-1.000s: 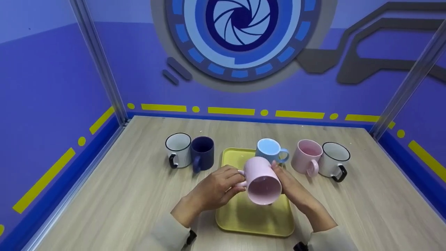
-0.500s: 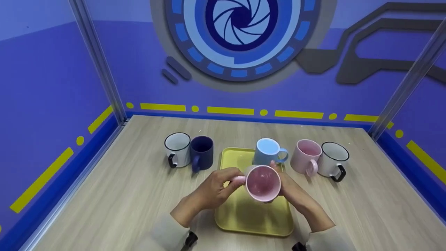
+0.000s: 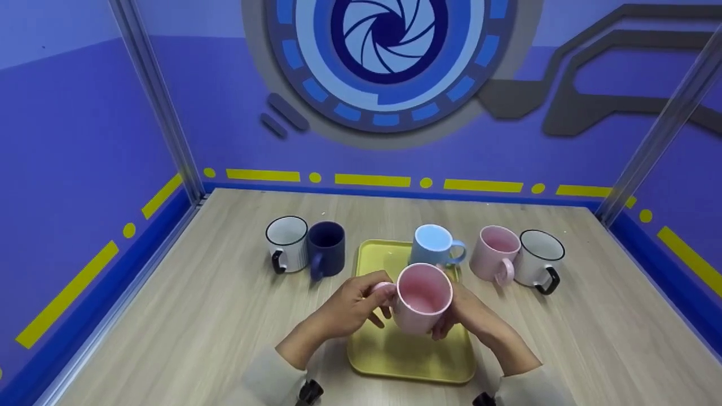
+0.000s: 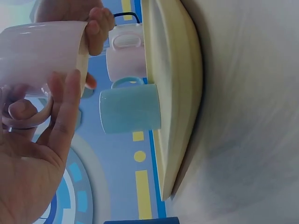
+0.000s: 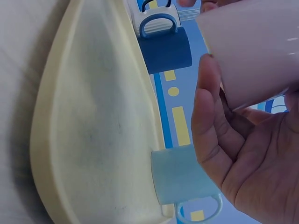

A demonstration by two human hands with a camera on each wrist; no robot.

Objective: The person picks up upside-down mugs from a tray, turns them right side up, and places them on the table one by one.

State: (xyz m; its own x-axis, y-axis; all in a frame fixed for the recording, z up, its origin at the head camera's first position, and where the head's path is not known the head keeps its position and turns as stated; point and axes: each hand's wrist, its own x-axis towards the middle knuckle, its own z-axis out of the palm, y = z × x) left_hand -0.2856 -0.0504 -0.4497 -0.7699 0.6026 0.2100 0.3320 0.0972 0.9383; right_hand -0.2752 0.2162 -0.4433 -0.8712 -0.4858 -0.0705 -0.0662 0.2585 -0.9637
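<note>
A pink mug (image 3: 414, 321) is held above the yellow tray (image 3: 406, 361), tilted with its mouth up and toward me. My left hand (image 3: 351, 307) grips its handle from the left; the left wrist view shows fingers through the handle loop. On the other side my right hand (image 3: 467, 307) holds the mug low, and in the right wrist view its fingers (image 5: 210, 126) curl around the base. Just behind, a light blue mug (image 3: 431, 254) stands upright at the tray's far right corner, handle to the right.
Left of the tray stand a white mug with a black rim (image 3: 289, 245) and a navy mug (image 3: 327, 248), side by side. To the right are a second pink mug (image 3: 495, 254) and another white, black-rimmed mug (image 3: 538, 258). Blue panels wall in the wooden table (image 3: 225, 338).
The pink mug has turned from lying on its side, mouth toward me, to more upright. My right fingers have moved down under its base. The other mugs and tray have not moved.
</note>
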